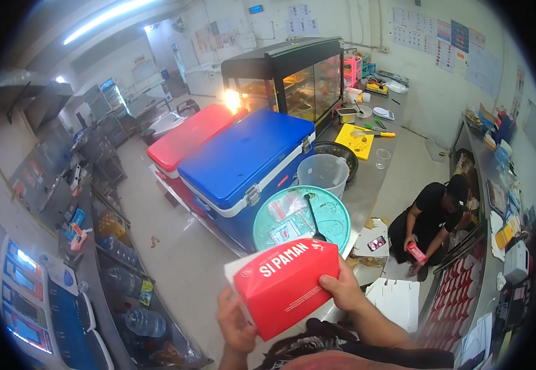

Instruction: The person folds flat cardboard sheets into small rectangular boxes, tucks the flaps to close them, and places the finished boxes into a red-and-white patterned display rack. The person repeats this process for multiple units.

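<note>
A red paper food box (pixel 287 285) with white lettering is held up in front of me, tilted, with a white edge showing at its left end. Its right end is gripped by my right hand (pixel 349 291), thumb on the printed face and fingers hidden behind. At the lower left edge, my left hand (pixel 237 320) is closed against the box, its fingers partly out of sight. Just beyond the box lies a round turquoise lid (pixel 337 213) bearing a black ladle (pixel 315 216) and clear plastic packets (pixel 287 206).
A blue cooler (pixel 249 154) and a red cooler (pixel 191 132) stand ahead, near a glass display case (pixel 308 80). Beside them are a clear bucket (pixel 322 172) and a yellow cutting board (pixel 355 142). A person (pixel 431 216) crouches at right, holding a red box, next to stacked red boxes (pixel 450 308).
</note>
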`<action>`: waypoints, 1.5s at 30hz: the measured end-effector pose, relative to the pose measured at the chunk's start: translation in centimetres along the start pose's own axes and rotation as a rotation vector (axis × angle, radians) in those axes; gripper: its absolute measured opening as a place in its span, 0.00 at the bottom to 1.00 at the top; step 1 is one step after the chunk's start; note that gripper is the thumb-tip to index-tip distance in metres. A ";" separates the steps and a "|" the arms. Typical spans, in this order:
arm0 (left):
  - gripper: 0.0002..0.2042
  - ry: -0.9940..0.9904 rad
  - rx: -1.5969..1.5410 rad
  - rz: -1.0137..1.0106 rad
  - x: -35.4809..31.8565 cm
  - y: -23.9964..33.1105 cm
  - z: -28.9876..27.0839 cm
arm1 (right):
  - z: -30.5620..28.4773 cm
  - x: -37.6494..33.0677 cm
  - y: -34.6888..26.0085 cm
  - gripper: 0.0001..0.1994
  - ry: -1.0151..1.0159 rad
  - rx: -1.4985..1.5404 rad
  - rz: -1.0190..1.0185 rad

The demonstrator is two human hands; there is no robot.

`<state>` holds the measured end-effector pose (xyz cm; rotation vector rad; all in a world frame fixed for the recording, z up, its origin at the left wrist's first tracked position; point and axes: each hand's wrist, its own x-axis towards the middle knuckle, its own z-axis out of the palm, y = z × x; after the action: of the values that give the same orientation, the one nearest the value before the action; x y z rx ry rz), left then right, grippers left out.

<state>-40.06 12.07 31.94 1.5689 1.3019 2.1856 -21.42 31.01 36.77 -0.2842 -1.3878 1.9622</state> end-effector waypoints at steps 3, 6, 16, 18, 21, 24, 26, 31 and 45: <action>0.51 0.006 -0.169 -0.062 4.2 -1.1 -0.1 | 0.3 3.4 0.9 0.38 -0.054 -0.026 -0.064; 0.58 -0.098 -0.286 -0.115 9.8 -3.8 -2.3 | 0.6 8.0 1.9 0.40 -0.029 0.026 -0.056; 0.53 -0.695 -0.436 -0.318 29.5 -17.6 -11.9 | 6.7 18.2 4.4 0.46 0.583 -0.252 -0.164; 0.48 -0.767 -0.411 -0.261 32.5 -19.2 -13.4 | 9.0 21.0 5.2 0.47 0.705 -0.239 -0.177; 0.47 -0.742 -0.562 -0.247 36.2 -21.8 -15.7 | 12.2 25.1 5.8 0.49 0.780 -0.295 -0.170; 0.49 -0.703 -0.739 -0.409 38.3 -24.3 -17.4 | 13.5 27.8 7.9 0.46 0.837 -0.319 -0.193; 0.49 -0.634 -0.863 -0.543 39.3 -24.8 -17.8 | 13.7 28.6 8.9 0.45 0.887 -0.328 -0.191; 0.46 -0.549 -0.895 -0.596 40.0 -25.0 -17.3 | 13.8 28.9 9.6 0.43 0.977 -0.320 -0.169; 0.48 -0.634 -0.793 -0.540 40.4 -25.5 -17.5 | 13.7 27.8 10.0 0.39 1.129 -0.312 -0.168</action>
<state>-81.16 40.81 40.64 1.2129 0.4720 1.4007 -53.27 37.35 39.23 -1.1578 -0.8678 1.0667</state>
